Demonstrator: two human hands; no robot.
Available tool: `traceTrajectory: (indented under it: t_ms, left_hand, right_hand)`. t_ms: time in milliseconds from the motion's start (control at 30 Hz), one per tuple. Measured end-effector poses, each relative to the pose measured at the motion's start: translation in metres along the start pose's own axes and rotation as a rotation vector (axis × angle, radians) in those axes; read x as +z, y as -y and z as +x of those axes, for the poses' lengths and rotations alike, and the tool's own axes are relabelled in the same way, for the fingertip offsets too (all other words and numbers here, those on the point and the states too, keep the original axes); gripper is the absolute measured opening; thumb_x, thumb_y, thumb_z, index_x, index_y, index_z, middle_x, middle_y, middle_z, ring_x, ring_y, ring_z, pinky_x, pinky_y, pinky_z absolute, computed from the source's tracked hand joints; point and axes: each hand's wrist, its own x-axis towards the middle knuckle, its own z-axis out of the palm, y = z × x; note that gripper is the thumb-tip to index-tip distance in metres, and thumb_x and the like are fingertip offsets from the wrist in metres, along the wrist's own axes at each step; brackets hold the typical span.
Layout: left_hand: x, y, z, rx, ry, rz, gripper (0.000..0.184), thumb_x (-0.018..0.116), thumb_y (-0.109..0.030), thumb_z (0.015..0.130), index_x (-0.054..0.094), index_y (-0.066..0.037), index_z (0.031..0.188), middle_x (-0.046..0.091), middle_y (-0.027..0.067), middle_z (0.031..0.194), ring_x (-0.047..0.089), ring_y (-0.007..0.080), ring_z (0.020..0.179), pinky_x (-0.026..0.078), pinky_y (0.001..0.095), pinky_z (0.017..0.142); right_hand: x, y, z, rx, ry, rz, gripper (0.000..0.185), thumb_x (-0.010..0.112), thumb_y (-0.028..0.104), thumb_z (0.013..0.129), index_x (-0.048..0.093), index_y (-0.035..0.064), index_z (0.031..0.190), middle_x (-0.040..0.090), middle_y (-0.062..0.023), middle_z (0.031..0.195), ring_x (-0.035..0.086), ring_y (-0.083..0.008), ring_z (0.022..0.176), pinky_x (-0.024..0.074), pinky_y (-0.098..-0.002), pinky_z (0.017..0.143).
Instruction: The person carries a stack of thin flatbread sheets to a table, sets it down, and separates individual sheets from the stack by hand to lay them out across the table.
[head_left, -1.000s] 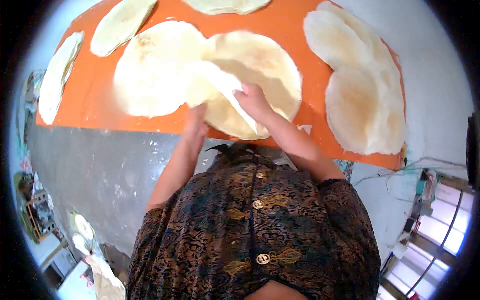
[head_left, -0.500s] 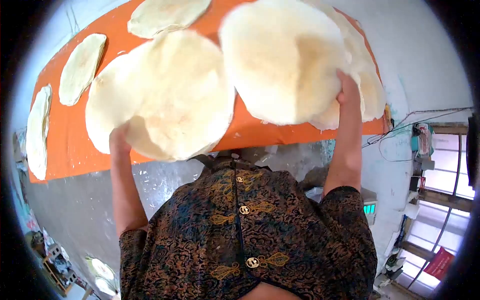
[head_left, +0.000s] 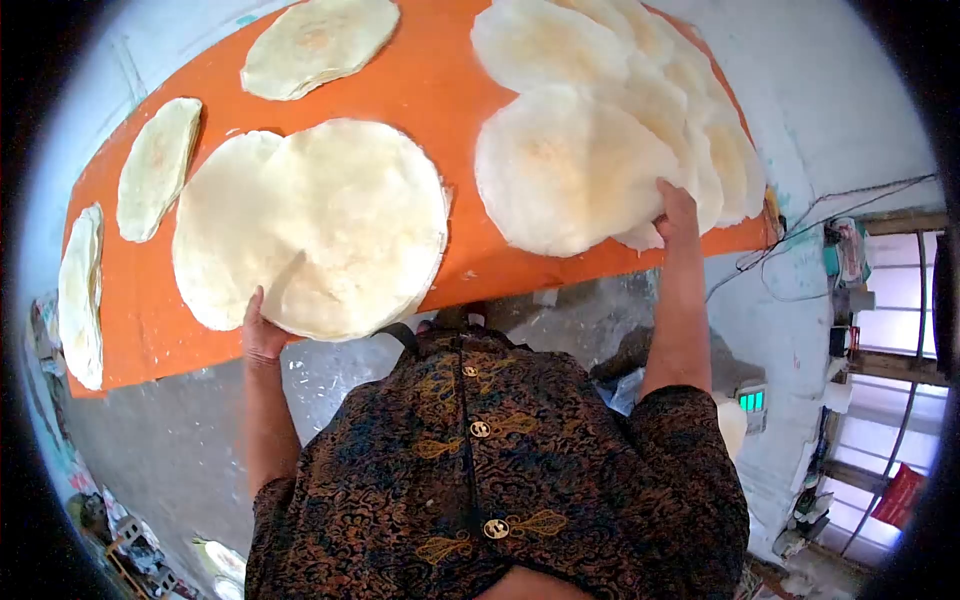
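Observation:
Thin round flatbread sheets lie on an orange-covered table in the head view. At the near left, my left hand [head_left: 264, 332] is at the rim of a flatbread [head_left: 350, 225] on a pile of overlapping rounds. Its thumb rests on top, and the other fingers are mostly hidden at the edge. My right hand [head_left: 676, 214] pinches the right edge of another round flatbread [head_left: 570, 170]. That sheet lies over a spread of overlapping flatbreads [head_left: 690, 120] at the table's right end.
More flatbread stacks lie at the back [head_left: 318, 45], the left [head_left: 158, 170] and the far left [head_left: 82, 300] of the orange table cover [head_left: 445, 110]. A pale wall stands at the right, with dark cables [head_left: 830, 215] running along it. Grey floor shows below the table's front edge.
The flatbread in my right hand has come down from a raised, blurred position onto the overlapping sheets. The left pile's top sheet lies flatter, and my left hand has shifted toward its near rim.

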Motion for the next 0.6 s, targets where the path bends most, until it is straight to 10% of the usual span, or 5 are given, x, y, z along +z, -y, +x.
traceTrajectory:
  t_ms: [133, 267, 367, 500, 600]
  left_hand:
    - [-0.003, 0.015, -0.007, 0.046, 0.043, 0.052, 0.063, 0.047, -0.044, 0.081, 0.032, -0.005, 0.128, 0.040, 0.0136, 0.127, 0.040, 0.0319, 0.115, 0.037, 0.0533, 0.088]
    - [0.035, 0.016, -0.017, 0.227, 0.105, -0.022, 0.059, 0.059, -0.028, 0.077, 0.036, -0.001, 0.124, 0.043, 0.0127, 0.124, 0.040, 0.0286, 0.115, 0.030, 0.0464, 0.096]
    - [0.056, 0.016, -0.019, 0.292, 0.150, -0.031, 0.061, 0.061, -0.035, 0.077, 0.037, -0.004, 0.123, 0.046, 0.0102, 0.121, 0.043, 0.0252, 0.112, 0.034, 0.0446, 0.094]
    - [0.082, 0.013, -0.022, 0.319, 0.216, -0.018, 0.059, 0.062, -0.036, 0.077, 0.038, -0.005, 0.122, 0.047, 0.0084, 0.118, 0.045, 0.0230, 0.110, 0.037, 0.0408, 0.092]
    - [0.092, 0.015, -0.018, 0.395, 0.162, 0.010, 0.051, 0.059, -0.033, 0.080, 0.040, -0.006, 0.119, 0.051, 0.0075, 0.112, 0.048, 0.0217, 0.106, 0.041, 0.0372, 0.089]
  right_hand:
    - [-0.015, -0.024, 0.018, -0.290, -0.317, -0.675, 0.037, 0.059, 0.015, 0.073, 0.049, -0.0065, 0.102, 0.056, -0.0159, 0.093, 0.057, -0.0252, 0.080, 0.0483, -0.0355, 0.068]
    - [0.060, -0.048, 0.019, -0.959, -0.025, -1.085, 0.031, 0.057, 0.015, 0.075, 0.050, -0.0052, 0.097, 0.056, -0.0117, 0.088, 0.054, -0.0208, 0.083, 0.0453, -0.0343, 0.072]
    - [0.214, -0.054, -0.103, -0.262, 0.673, -0.325, 0.030, 0.055, 0.010, 0.081, 0.048, 0.0011, 0.109, 0.053, -0.0058, 0.101, 0.050, -0.0168, 0.095, 0.0420, -0.0298, 0.083]
    - [0.315, -0.092, -0.211, -0.392, 1.235, -0.440, 0.081, 0.071, 0.038, 0.065, 0.033, 0.0003, 0.126, 0.038, -0.0172, 0.127, 0.038, -0.0270, 0.117, 0.0337, -0.0361, 0.095]
    - [0.332, -0.083, -0.241, -0.504, 1.263, -0.686, 0.082, 0.070, 0.037, 0.065, 0.031, -0.0018, 0.126, 0.037, -0.0215, 0.127, 0.036, -0.0292, 0.119, 0.0316, -0.0353, 0.097]
